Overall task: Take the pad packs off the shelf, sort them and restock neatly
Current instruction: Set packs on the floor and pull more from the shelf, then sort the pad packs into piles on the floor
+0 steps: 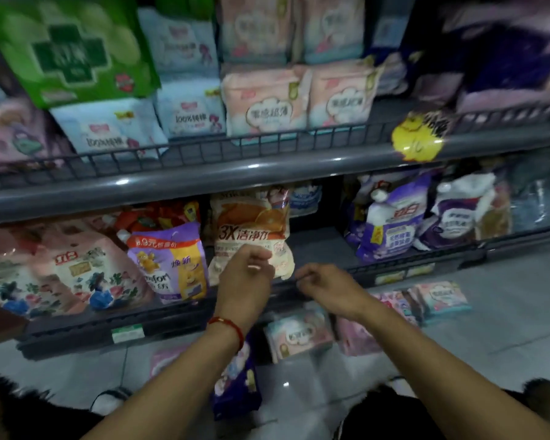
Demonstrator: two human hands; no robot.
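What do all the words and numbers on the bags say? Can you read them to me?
"3X" on the cream orange-printed pouch, lower shelf.
"100%" on the pale blue pad pack, upper shelf.
"8.9" on the purple and yellow softener pouch.
Green cross pack, pink cloud-label pad packs, yellow starburst price tag, pad packs on the floor: too blurred to read.

A single wide-angle head camera looked forward and down from close in front of a shop shelf (267, 173), low enough that the upper tier filled the top of the view and the floor (505, 328) the bottom. Both forearms reached in from the lower edge, and straight lines bowed toward the frame's edges.
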